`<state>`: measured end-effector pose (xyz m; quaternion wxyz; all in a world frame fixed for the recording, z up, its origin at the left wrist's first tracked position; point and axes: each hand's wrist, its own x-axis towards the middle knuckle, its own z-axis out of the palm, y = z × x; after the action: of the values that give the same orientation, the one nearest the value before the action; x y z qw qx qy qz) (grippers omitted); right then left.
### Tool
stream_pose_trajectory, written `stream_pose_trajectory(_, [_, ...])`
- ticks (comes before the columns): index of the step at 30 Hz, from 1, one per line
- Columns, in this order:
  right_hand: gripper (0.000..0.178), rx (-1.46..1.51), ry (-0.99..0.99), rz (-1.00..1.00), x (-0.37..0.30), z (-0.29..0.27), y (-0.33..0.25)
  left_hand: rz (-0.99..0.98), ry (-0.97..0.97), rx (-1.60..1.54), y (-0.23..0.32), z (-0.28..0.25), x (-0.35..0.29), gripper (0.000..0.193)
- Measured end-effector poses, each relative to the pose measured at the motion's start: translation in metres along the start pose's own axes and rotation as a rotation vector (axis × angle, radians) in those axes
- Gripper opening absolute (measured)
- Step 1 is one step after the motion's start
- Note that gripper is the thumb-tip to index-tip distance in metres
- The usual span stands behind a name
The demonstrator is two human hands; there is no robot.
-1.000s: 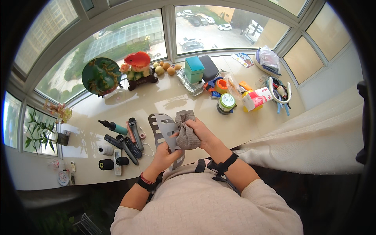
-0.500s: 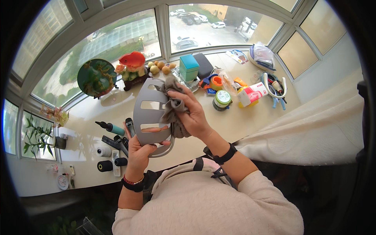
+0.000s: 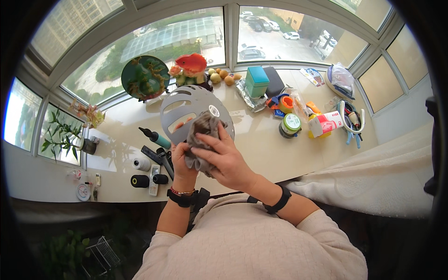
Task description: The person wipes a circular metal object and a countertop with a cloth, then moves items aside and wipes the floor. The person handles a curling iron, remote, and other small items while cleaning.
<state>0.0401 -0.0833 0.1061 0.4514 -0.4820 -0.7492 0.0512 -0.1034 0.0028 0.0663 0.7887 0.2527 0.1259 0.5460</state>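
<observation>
Over the table's front edge I hold up a grey slotted plastic basket (image 3: pixel 204 99), with a round white sticker on its smooth part. My left hand (image 3: pixel 184 165) is closed on its near side; some fingers show through the slots. Bunched under my right hand (image 3: pixel 229 161) is a grey-brown cloth (image 3: pixel 198 135), pressed against the basket close to my left thumb. The cloth hides part of the basket and of my left fingers.
Left of the basket lie a teal hand pump (image 3: pixel 161 139), microphones, thread spools (image 3: pixel 140 181) and a white remote (image 3: pixel 154 182). Behind stand a green plate (image 3: pixel 145 78), a red fish ornament (image 3: pixel 191 64) and a teal box (image 3: pixel 256 81). Tape, a carton (image 3: pixel 325 123) and cables crowd the right.
The basket has turned, bringing its stickered part into view. My right hand has moved the cloth lower, close to my left hand. The whole view has shifted, with the table sitting further right.
</observation>
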Motion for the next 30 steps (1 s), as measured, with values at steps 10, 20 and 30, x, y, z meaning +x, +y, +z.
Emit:
stream_pose_trajectory(10, [0.070, 0.232, 0.215, 0.211, -0.009, -0.020, 0.041, -0.202, -0.112, -0.222, 0.023, -0.043, -0.023, 0.066])
stream_pose_trajectory(20, [0.054, -0.055, -0.139, -0.203, 0.036, -0.021, 0.031, -0.297, -0.272, 0.068, 0.041, -0.020, -0.036, 0.070])
stream_pose_trajectory(30, [0.056, -0.114, 0.120, 0.037, 0.025, -0.015, 0.017, -0.188, -0.365, 0.005, 0.048, -0.022, -0.037, 0.065])
